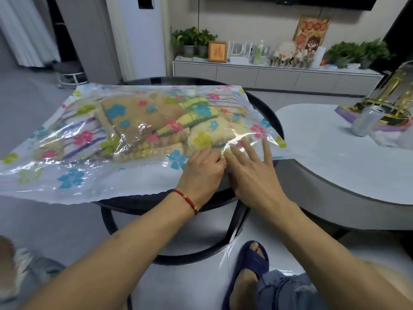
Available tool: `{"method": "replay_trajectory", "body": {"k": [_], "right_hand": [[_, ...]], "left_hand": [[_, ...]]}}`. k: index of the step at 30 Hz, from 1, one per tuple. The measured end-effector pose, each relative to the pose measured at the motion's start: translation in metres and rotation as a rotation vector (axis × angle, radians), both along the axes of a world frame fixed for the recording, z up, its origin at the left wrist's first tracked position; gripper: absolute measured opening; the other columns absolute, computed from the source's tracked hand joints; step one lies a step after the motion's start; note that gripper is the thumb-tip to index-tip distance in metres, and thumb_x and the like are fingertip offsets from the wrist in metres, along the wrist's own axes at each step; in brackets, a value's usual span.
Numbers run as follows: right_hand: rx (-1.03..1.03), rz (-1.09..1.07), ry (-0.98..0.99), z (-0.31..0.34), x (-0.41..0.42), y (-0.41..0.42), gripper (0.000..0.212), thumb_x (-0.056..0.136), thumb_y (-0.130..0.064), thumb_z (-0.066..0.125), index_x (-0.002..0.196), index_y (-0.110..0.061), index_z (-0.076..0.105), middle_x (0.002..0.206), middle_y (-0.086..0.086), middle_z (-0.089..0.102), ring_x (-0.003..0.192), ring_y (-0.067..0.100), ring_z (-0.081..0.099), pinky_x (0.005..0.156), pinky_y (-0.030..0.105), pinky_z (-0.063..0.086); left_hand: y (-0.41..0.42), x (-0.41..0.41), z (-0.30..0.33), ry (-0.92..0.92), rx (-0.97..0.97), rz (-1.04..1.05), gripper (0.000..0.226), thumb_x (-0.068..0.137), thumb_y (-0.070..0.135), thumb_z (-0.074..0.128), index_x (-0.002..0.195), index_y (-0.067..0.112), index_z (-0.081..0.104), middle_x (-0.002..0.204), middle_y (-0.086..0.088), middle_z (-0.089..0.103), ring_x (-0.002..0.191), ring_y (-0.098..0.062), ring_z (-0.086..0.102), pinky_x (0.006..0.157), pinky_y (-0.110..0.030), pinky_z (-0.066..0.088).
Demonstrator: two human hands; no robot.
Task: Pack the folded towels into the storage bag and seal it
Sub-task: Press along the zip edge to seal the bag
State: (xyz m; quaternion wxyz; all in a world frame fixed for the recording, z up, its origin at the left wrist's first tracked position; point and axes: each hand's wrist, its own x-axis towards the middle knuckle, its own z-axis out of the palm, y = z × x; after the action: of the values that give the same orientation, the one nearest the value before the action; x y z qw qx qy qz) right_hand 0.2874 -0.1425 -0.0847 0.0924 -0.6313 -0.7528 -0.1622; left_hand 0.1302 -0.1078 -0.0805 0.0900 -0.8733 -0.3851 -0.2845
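Observation:
A clear storage bag (73, 175) printed with coloured flowers lies flat across a round black table (271, 117). Folded towels (134, 121), tan, striped and yellow-green, are inside it. My left hand (202, 173) rests on the bag's near edge at the right, fingers curled and pinching the plastic. My right hand (252, 168) lies beside it, touching it, fingers spread flat on the bag over the towels. The bag's near edge hangs over the table rim on the left.
A white curved table (335, 162) stands to the right with a drink can (366, 120) and gold-wrapped items. A low cabinet (268, 74) with plants lines the far wall. My foot in a blue slipper (250, 271) is under the table.

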Motion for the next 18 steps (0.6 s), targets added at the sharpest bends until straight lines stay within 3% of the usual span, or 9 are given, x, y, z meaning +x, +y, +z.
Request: {"method": "replay_trajectory", "body": {"k": [1, 2, 3, 4, 5, 10, 14, 16, 18], "right_hand": [[-0.013, 0.034, 0.027, -0.001, -0.003, 0.002, 0.042, 0.089, -0.011, 0.061, 0.131, -0.014, 0.060, 0.129, 0.006, 0.069, 0.130, 0.033, 0.057, 0.122, 0.060, 0.018], [0.005, 0.067, 0.074, -0.001, -0.003, 0.003, 0.033, 0.085, 0.001, 0.062, 0.116, -0.009, 0.066, 0.107, 0.007, 0.074, 0.107, 0.034, 0.068, 0.108, 0.054, 0.038], [0.034, 0.087, 0.114, -0.001, 0.000, 0.003, 0.028, 0.078, 0.010, 0.062, 0.100, -0.006, 0.067, 0.088, 0.009, 0.072, 0.085, 0.036, 0.069, 0.083, 0.047, 0.047], [0.044, 0.087, 0.122, -0.001, 0.004, 0.002, 0.026, 0.074, 0.013, 0.061, 0.092, -0.005, 0.066, 0.079, 0.010, 0.068, 0.073, 0.038, 0.065, 0.065, 0.041, 0.042], [0.023, 0.072, 0.115, -0.002, 0.007, 0.001, 0.026, 0.075, 0.012, 0.058, 0.092, -0.006, 0.066, 0.079, 0.010, 0.066, 0.072, 0.038, 0.062, 0.059, 0.039, 0.037], [0.046, 0.078, 0.136, -0.005, 0.021, -0.007, 0.045, 0.082, 0.003, 0.048, 0.116, -0.016, 0.070, 0.102, 0.005, 0.073, 0.088, 0.036, 0.066, 0.062, 0.038, 0.046], [0.105, 0.125, 0.147, -0.009, 0.023, -0.008, 0.041, 0.083, 0.009, 0.062, 0.117, -0.009, 0.075, 0.117, 0.009, 0.078, 0.099, 0.037, 0.074, 0.075, 0.041, 0.060], [0.165, 0.124, 0.137, -0.012, 0.016, -0.008, 0.034, 0.081, 0.011, 0.067, 0.111, -0.004, 0.076, 0.115, 0.015, 0.077, 0.096, 0.040, 0.075, 0.078, 0.046, 0.060], [0.199, 0.140, 0.092, -0.014, -0.009, -0.005, 0.031, 0.086, -0.001, 0.068, 0.116, -0.003, 0.072, 0.119, 0.017, 0.075, 0.104, 0.039, 0.072, 0.088, 0.049, 0.056]], "left_hand": [[0.001, -0.003, 0.000, -0.006, -0.010, -0.006, 0.010, 0.086, 0.011, 0.065, 0.077, 0.005, 0.067, 0.077, -0.011, 0.059, 0.075, -0.032, 0.057, 0.064, -0.041, 0.044], [0.002, -0.006, 0.000, 0.000, -0.018, -0.014, 0.012, 0.087, 0.012, 0.065, 0.078, 0.005, 0.067, 0.077, -0.011, 0.058, 0.075, -0.032, 0.057, 0.065, -0.040, 0.044], [0.002, -0.011, 0.000, 0.014, -0.016, -0.020, 0.014, 0.087, 0.013, 0.065, 0.076, 0.004, 0.066, 0.077, -0.011, 0.058, 0.075, -0.032, 0.056, 0.066, -0.040, 0.044], [0.001, -0.016, 0.000, 0.029, -0.003, -0.021, 0.016, 0.086, 0.014, 0.066, 0.074, 0.004, 0.065, 0.076, -0.011, 0.057, 0.074, -0.032, 0.056, 0.066, -0.039, 0.044], [0.001, -0.021, 0.000, 0.043, 0.018, -0.015, 0.017, 0.085, 0.015, 0.067, 0.071, 0.005, 0.064, 0.075, -0.010, 0.057, 0.072, -0.031, 0.055, 0.065, -0.038, 0.042], [-0.002, -0.069, 0.000, 0.123, 0.108, 0.012, 0.016, 0.086, 0.019, 0.067, 0.074, 0.009, 0.064, 0.076, -0.007, 0.057, 0.072, -0.030, 0.054, 0.065, -0.038, 0.041], [-0.004, -0.122, -0.004, 0.136, 0.090, 0.070, 0.011, 0.087, 0.019, 0.069, 0.083, 0.009, 0.068, 0.080, -0.007, 0.058, 0.073, -0.028, 0.054, 0.066, -0.039, 0.043], [-0.005, -0.140, -0.006, 0.134, 0.067, 0.096, 0.011, 0.087, 0.020, 0.069, 0.087, 0.009, 0.069, 0.081, -0.007, 0.059, 0.075, -0.028, 0.054, 0.069, -0.038, 0.044], [-0.007, -0.145, -0.006, 0.111, 0.045, 0.092, 0.011, 0.087, 0.018, 0.069, 0.087, 0.007, 0.069, 0.080, -0.007, 0.059, 0.074, -0.028, 0.055, 0.070, -0.037, 0.044]]}}
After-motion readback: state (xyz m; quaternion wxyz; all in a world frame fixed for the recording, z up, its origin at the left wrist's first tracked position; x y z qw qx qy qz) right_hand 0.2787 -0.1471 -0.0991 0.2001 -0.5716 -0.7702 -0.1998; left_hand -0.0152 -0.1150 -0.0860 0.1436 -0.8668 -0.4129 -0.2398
